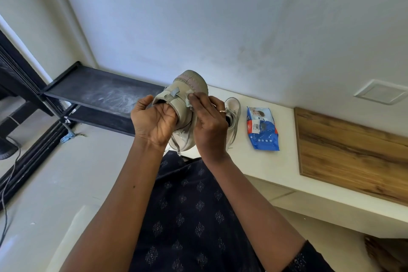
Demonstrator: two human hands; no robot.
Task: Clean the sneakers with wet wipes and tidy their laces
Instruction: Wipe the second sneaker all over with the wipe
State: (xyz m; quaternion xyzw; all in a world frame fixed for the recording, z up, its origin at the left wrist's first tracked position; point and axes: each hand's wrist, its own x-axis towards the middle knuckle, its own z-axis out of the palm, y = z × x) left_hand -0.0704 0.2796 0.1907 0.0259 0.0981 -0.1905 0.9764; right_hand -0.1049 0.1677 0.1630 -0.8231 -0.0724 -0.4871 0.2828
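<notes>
I hold a beige sneaker (187, 95) up in front of me, heel and sole end pointing away. My left hand (154, 121) grips it at the collar, fingers curled into the opening. My right hand (209, 121) presses a small white wet wipe (189, 100) against the sneaker's side near the heel. A loose lace end (177, 150) dangles under the shoe. The second sneaker (233, 112), white, lies on the white ledge (265, 161) partly hidden behind my right hand. A blue pack of wet wipes (262, 128) lies on the ledge to its right.
A black metal shoe rack (99, 95) stands against the wall at left. A wooden panel (353, 152) covers the ledge at right. Cables run along the floor at far left. My dark patterned clothing fills the lower middle.
</notes>
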